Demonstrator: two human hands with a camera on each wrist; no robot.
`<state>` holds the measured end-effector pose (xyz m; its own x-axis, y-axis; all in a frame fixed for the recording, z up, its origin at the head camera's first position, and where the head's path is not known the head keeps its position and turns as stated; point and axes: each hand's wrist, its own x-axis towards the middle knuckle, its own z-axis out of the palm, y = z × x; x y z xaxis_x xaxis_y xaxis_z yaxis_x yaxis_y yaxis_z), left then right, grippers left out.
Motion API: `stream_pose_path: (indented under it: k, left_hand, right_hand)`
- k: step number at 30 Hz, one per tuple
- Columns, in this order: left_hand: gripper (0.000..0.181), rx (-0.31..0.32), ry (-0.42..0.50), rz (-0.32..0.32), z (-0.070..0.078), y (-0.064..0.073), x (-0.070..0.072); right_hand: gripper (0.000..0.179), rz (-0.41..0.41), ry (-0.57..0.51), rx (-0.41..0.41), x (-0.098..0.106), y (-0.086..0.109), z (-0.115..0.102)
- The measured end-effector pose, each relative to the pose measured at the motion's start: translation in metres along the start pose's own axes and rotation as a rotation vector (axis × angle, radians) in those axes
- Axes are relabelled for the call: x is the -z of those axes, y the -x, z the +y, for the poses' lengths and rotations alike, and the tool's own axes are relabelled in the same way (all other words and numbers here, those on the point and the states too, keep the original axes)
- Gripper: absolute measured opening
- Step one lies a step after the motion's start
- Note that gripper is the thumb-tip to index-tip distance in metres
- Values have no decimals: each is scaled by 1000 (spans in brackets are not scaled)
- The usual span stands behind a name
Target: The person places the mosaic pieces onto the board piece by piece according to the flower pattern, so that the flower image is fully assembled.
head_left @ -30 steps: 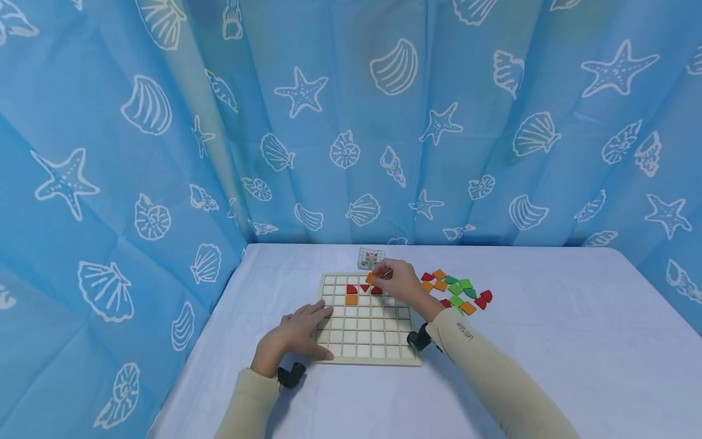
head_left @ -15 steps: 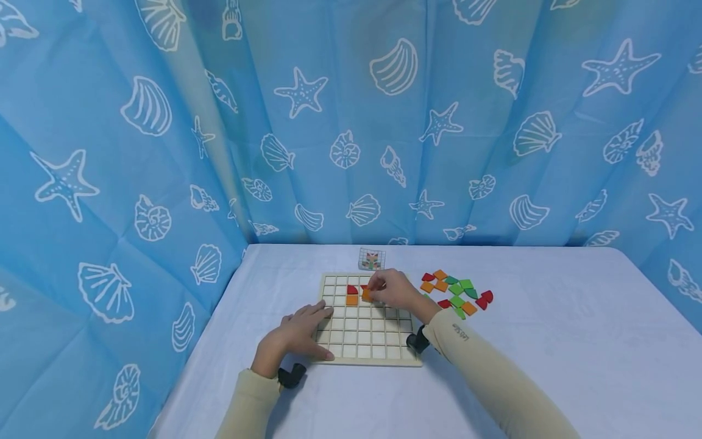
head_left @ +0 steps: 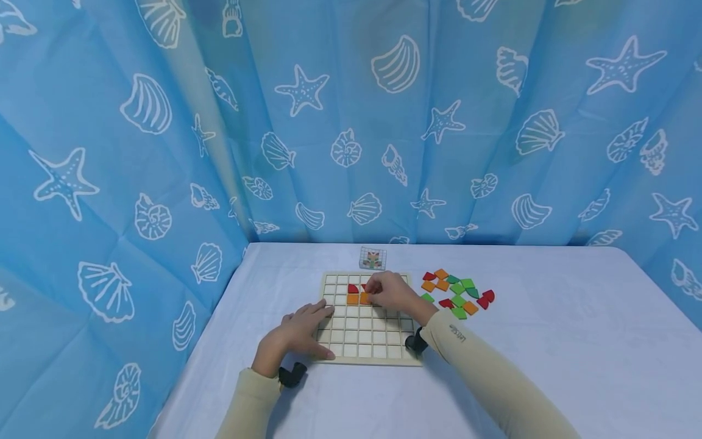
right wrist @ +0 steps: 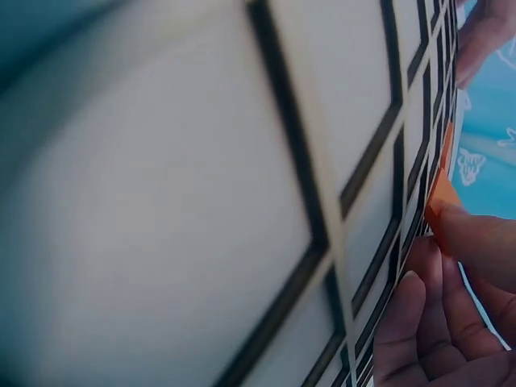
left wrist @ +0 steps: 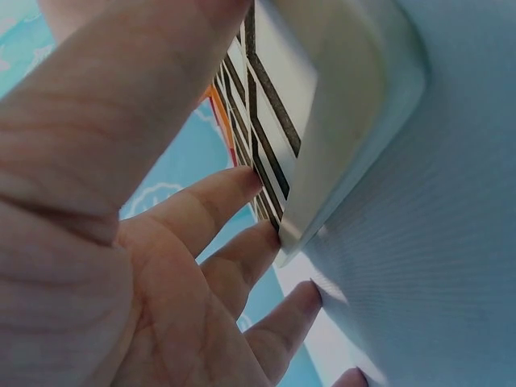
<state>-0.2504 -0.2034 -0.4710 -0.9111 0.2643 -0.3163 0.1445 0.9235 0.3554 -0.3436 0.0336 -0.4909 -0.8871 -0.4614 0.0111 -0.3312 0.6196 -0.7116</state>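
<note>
My right hand (head_left: 392,291) is over the upper middle of a pale wooden grid board (head_left: 373,361). Thumb and fingers pinch an orange square tile (right wrist: 442,193), which sits at a cell beside another orange square tile (head_left: 352,299). Directly above that second tile lies a red quarter-round tile (head_left: 353,288). A red triangle tile (head_left: 364,286) shows only partly, the rest hidden by the hand. With fingers spread, my left hand (head_left: 300,332) rests on the board's left edge; in the left wrist view fingertips (left wrist: 250,181) touch the frame and grid.
Loose orange (head_left: 470,308), green (head_left: 457,288) and red tiles (head_left: 482,302) lie right of the board on the white tablecloth (head_left: 548,341). A small pattern card (head_left: 373,258) stands behind the board. A blue shell-print curtain (head_left: 351,122) closes off the back and left.
My right hand has lowered the orange square tile from above the board's top rows down to the cell beside the other orange tile. The left hand has stayed put.
</note>
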Motion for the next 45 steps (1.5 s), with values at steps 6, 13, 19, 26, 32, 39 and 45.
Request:
stream_pose_path:
  k: [6, 13, 19, 26, 32, 39, 45]
  left_hand:
    - [99, -1, -6, 2, 0, 0, 0]
    - [99, -11, -10, 1, 0, 0, 0]
    - [99, -13, -29, 2, -1, -2, 1]
    - [99, -16, -18, -2, -1, -1, 0]
    - [99, -25, -13, 1, 0, 0, 0]
    - [100, -29, -16, 8, 2, 1, 2]
    - [101, -16, -8, 6, -1, 1, 0]
  right_hand:
    - [14, -28, 72, 33, -2, 2, -4]
    - [14, -42, 100, -38, -1, 3, -9]
    - [15, -38, 109, -16, -1, 4, -8]
    - [15, -52, 118, -14, 0, 4, -8]
    - [17, -68, 78, -49, 4, 4, -5]
    - [17, -80, 48, -39, 18, 6, -2]
    - [20, -74, 61, 2, 34, 14, 1]
